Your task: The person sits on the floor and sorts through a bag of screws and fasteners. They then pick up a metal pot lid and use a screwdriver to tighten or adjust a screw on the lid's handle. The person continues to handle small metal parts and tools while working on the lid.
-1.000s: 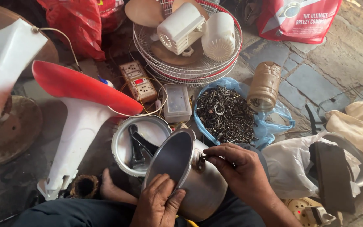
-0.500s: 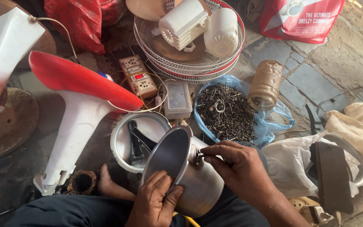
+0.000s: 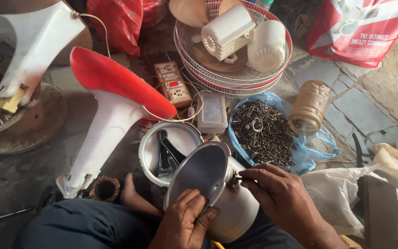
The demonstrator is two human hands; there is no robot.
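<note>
1. Far to the left of the left hand, a white fan stand is lying on the floor.
2. Nearer, up and left of that hand, a red-and-white base is leaning over, with a bare foot just beside the hand's wrist.
3. The left hand is pressing its palm and spread fingers against a round metal lid, holding it tilted on edge.
4. Just above the left hand, an open pot is sitting with black handles inside.
5. Between the two hands, the metal pot body is resting in the lap, touching the lid.
6. The right hand is pinching narrow on a small part at the lid's rim; what kind of part it is cannot be told.
7. Above the right hand, a blue bag of screws is lying open, with a jar beside it.
8. Farther up, a wire fan guard is holding white motor housings.
</note>
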